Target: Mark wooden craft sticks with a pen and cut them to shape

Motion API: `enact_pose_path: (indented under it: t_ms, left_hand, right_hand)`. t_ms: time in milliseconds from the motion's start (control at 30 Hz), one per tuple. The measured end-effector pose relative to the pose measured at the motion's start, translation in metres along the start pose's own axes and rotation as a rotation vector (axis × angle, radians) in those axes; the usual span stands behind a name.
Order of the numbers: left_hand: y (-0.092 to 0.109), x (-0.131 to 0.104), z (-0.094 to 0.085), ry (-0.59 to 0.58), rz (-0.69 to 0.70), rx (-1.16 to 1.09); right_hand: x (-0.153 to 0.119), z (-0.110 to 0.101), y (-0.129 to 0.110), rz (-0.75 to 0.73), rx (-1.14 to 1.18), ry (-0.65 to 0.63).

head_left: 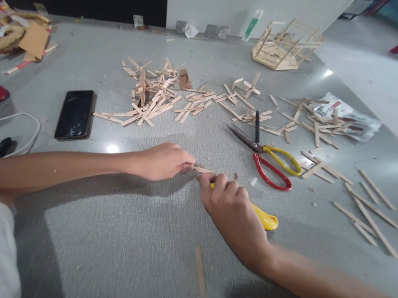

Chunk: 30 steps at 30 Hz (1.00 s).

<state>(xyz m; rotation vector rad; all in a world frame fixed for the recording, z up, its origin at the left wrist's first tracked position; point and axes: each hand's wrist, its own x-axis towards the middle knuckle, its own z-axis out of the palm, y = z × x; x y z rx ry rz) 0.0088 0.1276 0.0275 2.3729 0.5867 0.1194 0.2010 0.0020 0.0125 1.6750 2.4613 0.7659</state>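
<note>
My left hand point(163, 163) pinches a short wooden craft stick point(202, 169) above the grey table, its free end pointing right. In my right hand point(228, 203) is a yellow utility knife point(265, 218), the fingers wrapped round its handle. The handle's rear end sticks out behind the palm, while the blade is mostly hidden by the fingers and the stick. Both hands are close together, with the stick between them. Just beyond my right hand lie scissors point(259, 149) with one red and one yellow handle. A long wooden strip point(201, 282) lies nearer to me.
Piles of craft sticks point(149, 109) spread across the table's middle and right. A black pen point(257, 126) touches the scissors. A phone point(75, 114) and white cable point(32, 119) lie left. At the back stand a wooden stick frame point(278, 59) and glue tube point(252, 25).
</note>
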Motion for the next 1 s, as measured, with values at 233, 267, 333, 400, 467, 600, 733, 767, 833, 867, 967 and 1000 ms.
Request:
enact_pose_path:
  t_ms: [233, 267, 333, 400, 467, 600, 733, 767, 833, 867, 967, 1000]
  left_hand:
    - [-0.003, 0.002, -0.001, -0.025, 0.008, -0.018]
    - [-0.003, 0.003, -0.001, -0.023, 0.011, -0.017]
    - [-0.003, 0.003, -0.001, -0.022, 0.014, -0.012]
    - [-0.002, 0.004, -0.002, -0.025, 0.006, -0.005]
    - [-0.002, 0.004, -0.002, -0.029, -0.004, 0.002]
    - [0.000, 0.002, -0.003, -0.027, -0.018, 0.005]
    - [0.004, -0.003, -0.003, -0.054, -0.012, -0.017]
    - [0.004, -0.004, -0.002, -0.047, -0.022, -0.016]
    - [0.005, -0.005, -0.002, -0.027, -0.051, -0.013]
    - [0.005, -0.005, -0.002, -0.027, -0.060, -0.015]
    - [0.005, -0.005, -0.003, -0.040, -0.069, -0.018]
    - [0.005, -0.005, -0.004, -0.051, -0.066, -0.020]
  right_hand:
    - [-0.001, -0.003, -0.006, 0.111, 0.125, 0.002]
    - [-0.001, -0.003, -0.006, 0.117, 0.133, 0.005]
    - [-0.001, -0.004, -0.006, 0.105, 0.079, 0.018]
    - [-0.001, -0.006, -0.007, 0.071, 0.000, 0.031]
    - [-0.002, -0.007, -0.008, 0.049, -0.030, 0.022]
    - [-0.001, -0.004, -0.002, 0.132, -0.032, -0.046]
    - [0.003, 0.006, 0.017, 0.180, -0.048, -0.144]
    - [0.005, 0.008, 0.021, 0.177, -0.050, -0.176]
    - [0.009, 0.010, 0.026, 0.172, -0.057, -0.236]
    - [0.010, 0.009, 0.026, 0.173, -0.061, -0.256]
    - [0.012, 0.007, 0.024, 0.180, -0.077, -0.283]
    - [0.013, 0.006, 0.023, 0.184, -0.084, -0.282]
